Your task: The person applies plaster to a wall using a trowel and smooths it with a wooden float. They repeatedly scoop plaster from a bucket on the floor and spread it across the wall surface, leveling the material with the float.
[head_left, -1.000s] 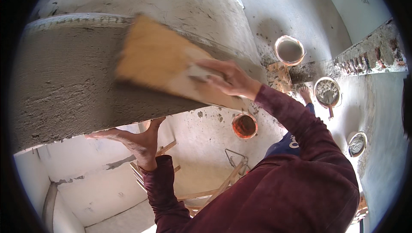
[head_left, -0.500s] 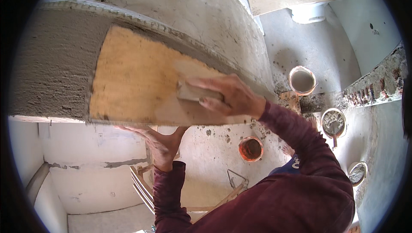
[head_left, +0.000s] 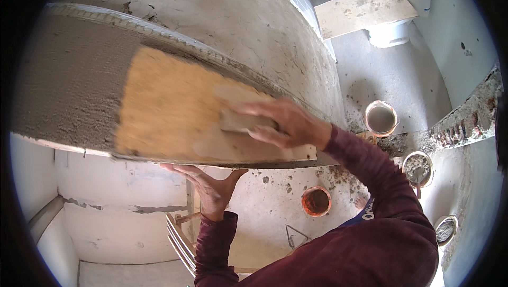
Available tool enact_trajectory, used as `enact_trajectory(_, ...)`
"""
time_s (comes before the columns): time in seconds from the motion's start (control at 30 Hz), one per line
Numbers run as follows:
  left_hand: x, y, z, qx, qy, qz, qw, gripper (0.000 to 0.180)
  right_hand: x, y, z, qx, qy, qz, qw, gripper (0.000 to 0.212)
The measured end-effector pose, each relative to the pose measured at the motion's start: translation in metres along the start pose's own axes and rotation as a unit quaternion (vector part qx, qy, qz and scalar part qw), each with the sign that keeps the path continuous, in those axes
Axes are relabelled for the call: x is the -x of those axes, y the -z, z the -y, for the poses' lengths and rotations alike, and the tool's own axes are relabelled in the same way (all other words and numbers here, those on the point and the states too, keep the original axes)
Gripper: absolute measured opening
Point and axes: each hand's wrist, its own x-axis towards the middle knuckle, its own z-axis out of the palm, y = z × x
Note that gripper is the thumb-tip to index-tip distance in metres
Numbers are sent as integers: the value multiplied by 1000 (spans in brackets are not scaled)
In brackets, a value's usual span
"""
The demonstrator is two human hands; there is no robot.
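Observation:
My right hand (head_left: 288, 123) is closed around the handle (head_left: 248, 121) of a large, flat wooden plastering float (head_left: 169, 107). The float's tan board is blurred and lies against a band of wet grey mortar (head_left: 69, 70). Below the board's lower edge, my left hand (head_left: 211, 189) is open, thumb and fingers spread. Its fingertips reach the underside of that edge; whether they press on the float or the mortared ledge cannot be made out.
An orange-rimmed bucket (head_left: 316, 201) stands on the floor below. To the right are a bucket of grey liquid (head_left: 381, 119), a bucket of mortar (head_left: 417, 169) and another pail (head_left: 446, 230). A wooden board (head_left: 365, 12) spans the upper right. Wooden slats (head_left: 180, 244) stand lower left.
The whole view has shifted, so most things sit lower in the picture. The float has slid slightly left along the mortar, and my left hand has moved a little right beneath it.

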Motion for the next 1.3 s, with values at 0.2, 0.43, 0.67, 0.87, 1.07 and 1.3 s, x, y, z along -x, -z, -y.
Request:
enact_trajectory(0.2,12,-1,3,-25,16,7,1000,154,26,4,-44,-19,44,-35,998,50)
enact_trajectory(0.43,10,-2,-2,96,58,46,993,108,-20,12,-8,-46,61,-2,997,57)
enact_trajectory(0.67,35,3,1,81,103,113,985,78,-79,26,20,-81,76,44,993,63)
enact_trajectory(0.87,55,12,8,-20,136,166,977,53,42,4,-72,-51,13,75,996,63)
enact_trajectory(1.07,28,-5,-12,17,197,114,974,49,110,3,-145,-21,64,87,994,62)
enact_trajectory(1.3,36,9,-11,-129,91,152,976,46,-23,17,-35,-65,89,77,991,62)
